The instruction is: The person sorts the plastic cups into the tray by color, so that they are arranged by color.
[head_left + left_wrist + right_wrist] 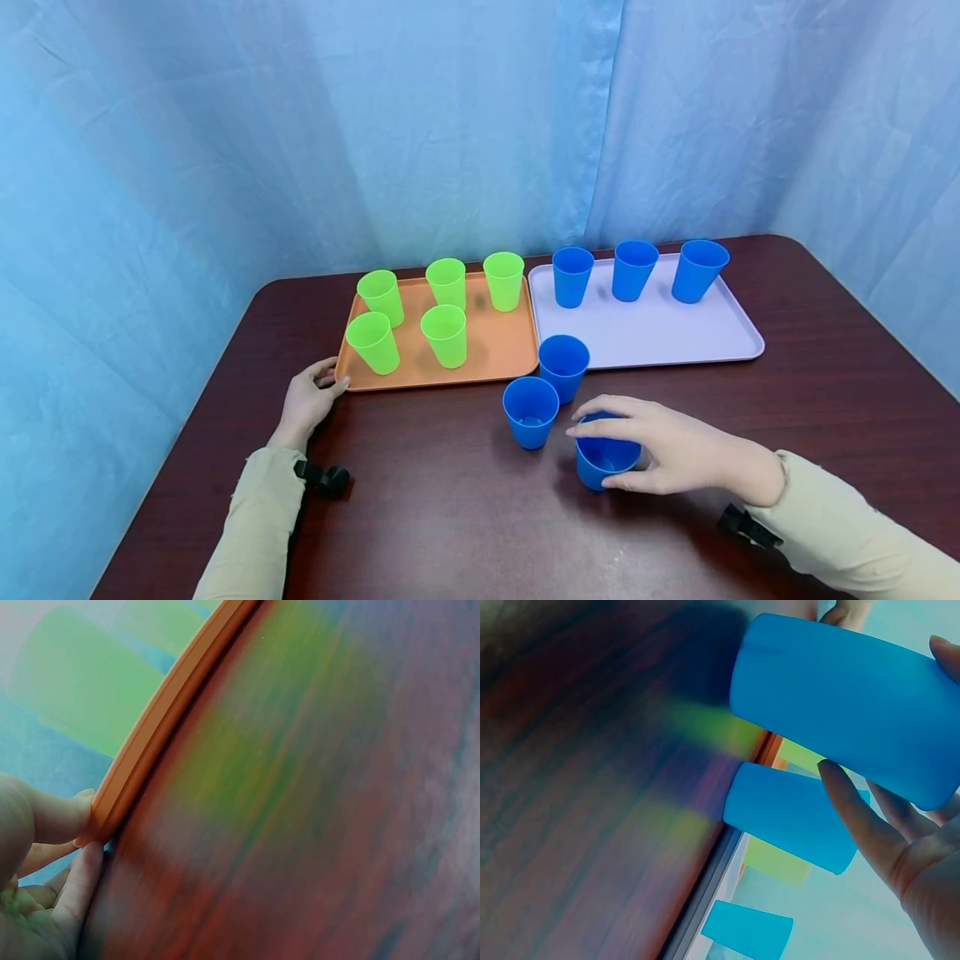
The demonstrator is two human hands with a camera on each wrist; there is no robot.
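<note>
Sorting by colour looks part done: five lime-green plastic cups (447, 335) are standing on the orange plastic tray (480, 373), three blue plastic cups (633, 270) are sitting along the far edge of the pale lilac plastic tray (652, 337), and three more blue ones are waiting on the dark wood-grain table (450, 517), so those three look like what is left. The right hand (667, 454) is coming in from the right, forearm lying low over the table, fingers and thumb curling round the nearest blue plastic cup (603, 462) near its rim; that cup is standing upright on the table, front centre, just beside the middle loose blue cup (530, 412), with the third loose blue cup (563, 367) sitting behind it, right at the lilac tray's near left corner. The right wrist view is showing the fingers (855, 817) wrapping the blue cup wall (847, 705). The left hand (309, 400) is resting on the table at the orange tray's near left corner, fingertips (64, 817) pinching the tray rim (161, 724) lightly, thumb under, wrist flat, apparently steadying it. Both sleeves are pale beige.
</note>
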